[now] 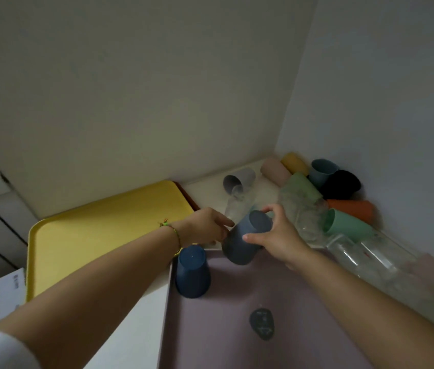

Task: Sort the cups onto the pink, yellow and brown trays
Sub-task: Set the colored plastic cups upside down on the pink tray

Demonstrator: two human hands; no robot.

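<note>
Blue-grey cup tilted above far edge of pink tray, left hand and right hand both clamped on it. Navy cup stood inverted at tray's far-left corner.

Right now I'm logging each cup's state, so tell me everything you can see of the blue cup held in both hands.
The blue cup is a plain slate-blue tumbler, matte, plastic-looking, no handle. It is tilted, flat base up, mouth down, above the far edge of the pink tray. The right hand grips its right side, the left hand holds its left side. Whether its rim touches the tray is unclear.
</note>
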